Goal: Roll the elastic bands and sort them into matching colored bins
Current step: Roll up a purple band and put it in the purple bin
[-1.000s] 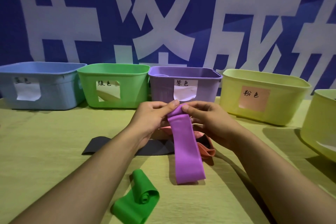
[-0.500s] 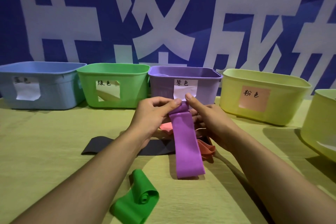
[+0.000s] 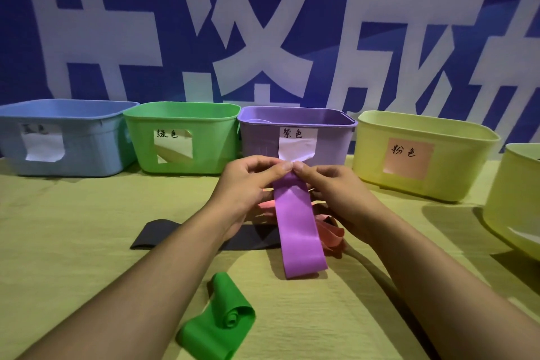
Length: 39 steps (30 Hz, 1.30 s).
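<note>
Left hand [image 3: 245,184] and right hand [image 3: 336,193] pinch the purple band's [image 3: 301,231] top end, roll barely begun, near the purple bin [image 3: 330,149]; green band [image 3: 222,321], black band [image 3: 152,234] and pink band [image 3: 330,234] lie unsorted on the table [image 3: 73,242].

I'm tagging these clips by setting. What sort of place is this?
Probably a staged sorting station: a row of labelled plastic bins on a yellow-green tablecloth, before a blue printed banner.

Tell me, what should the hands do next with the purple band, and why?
Probably roll it down from the top. Both the left hand and right hand pinch the top end of the purple band, and most of it hangs flat, unrolled, in front of the purple bin.
</note>
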Each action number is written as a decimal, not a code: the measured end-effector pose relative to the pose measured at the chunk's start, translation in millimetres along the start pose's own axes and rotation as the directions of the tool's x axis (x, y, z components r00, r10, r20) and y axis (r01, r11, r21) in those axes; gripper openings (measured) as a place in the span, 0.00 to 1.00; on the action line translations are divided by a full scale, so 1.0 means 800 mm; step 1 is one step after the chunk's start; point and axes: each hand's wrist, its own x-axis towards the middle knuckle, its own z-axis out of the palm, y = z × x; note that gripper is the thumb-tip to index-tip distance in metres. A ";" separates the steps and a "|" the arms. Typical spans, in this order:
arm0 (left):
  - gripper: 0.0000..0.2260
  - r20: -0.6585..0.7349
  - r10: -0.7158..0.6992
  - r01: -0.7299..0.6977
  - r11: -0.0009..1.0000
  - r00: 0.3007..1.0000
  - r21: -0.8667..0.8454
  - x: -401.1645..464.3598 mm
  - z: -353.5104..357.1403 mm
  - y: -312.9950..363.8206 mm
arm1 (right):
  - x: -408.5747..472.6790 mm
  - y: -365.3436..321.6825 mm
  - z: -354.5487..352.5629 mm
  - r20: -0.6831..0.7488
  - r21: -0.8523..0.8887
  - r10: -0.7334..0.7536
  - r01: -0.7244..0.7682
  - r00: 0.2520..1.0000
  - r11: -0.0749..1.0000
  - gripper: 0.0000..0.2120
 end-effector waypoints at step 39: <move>0.09 -0.026 -0.002 0.004 0.998 1.000 0.058 -0.012 0.009 0.006 | -0.002 -0.005 0.000 -0.062 0.008 0.041 -0.040 0.997 0.999 0.29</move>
